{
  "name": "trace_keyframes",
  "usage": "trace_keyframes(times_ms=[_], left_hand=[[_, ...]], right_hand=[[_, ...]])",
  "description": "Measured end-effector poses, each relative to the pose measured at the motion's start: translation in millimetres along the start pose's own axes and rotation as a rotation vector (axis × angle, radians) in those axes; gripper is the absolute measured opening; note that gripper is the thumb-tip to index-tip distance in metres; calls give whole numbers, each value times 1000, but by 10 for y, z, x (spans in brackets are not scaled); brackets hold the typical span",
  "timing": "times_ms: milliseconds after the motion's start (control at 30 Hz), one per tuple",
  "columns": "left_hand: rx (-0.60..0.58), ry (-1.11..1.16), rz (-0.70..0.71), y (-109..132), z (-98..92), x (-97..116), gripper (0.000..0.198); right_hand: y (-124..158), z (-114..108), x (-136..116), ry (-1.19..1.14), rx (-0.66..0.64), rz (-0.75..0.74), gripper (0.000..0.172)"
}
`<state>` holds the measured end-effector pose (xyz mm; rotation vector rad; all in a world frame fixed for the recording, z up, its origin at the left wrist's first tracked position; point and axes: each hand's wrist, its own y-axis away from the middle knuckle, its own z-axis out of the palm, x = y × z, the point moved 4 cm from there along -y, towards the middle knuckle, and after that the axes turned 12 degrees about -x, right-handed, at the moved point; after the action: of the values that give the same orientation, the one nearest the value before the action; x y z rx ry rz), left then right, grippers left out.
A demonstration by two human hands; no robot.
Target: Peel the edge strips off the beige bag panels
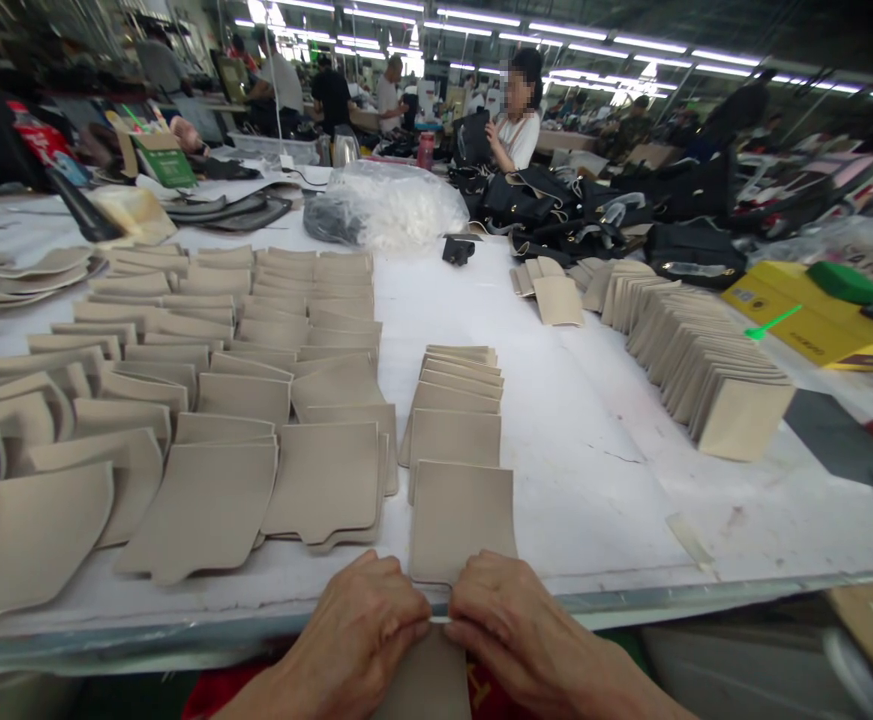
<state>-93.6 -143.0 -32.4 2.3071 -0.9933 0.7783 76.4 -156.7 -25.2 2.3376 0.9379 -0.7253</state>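
My left hand [367, 625] and my right hand [507, 625] meet at the table's front edge, fingers closed on the upper edge of a beige leather piece [425, 680]. Its lower part hangs down toward my lap. Just beyond my knuckles lies a short column of similar beige pieces [462, 515], overlapping one another. To the left, several rows of tabbed beige leather pieces [323, 475] cover the table. My fingertips hide the exact grip on the held piece.
A long stack of folded beige pieces [743, 415] stands at right, beside a yellow box [796, 310]. Farther back are a plastic bag [398, 205], black bags [556, 205] and a small black object [458, 250]. A person [518, 125] holds a black item across the white table [563, 430].
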Motion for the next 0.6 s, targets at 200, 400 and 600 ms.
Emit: trace_keyframes(times_ms=[200,400,600], left_hand=[[-13,27,-41,-21,29,-19,22],[-109,151,-172,80,-52,-152,12],[-117,268,-269,280,-227,-322,22]], right_hand=[[-46,-14,12,-62,-18,69,14],[-83,15,47,-188,-99,94,31],[-67,-30,81,-244,-113,160,32]])
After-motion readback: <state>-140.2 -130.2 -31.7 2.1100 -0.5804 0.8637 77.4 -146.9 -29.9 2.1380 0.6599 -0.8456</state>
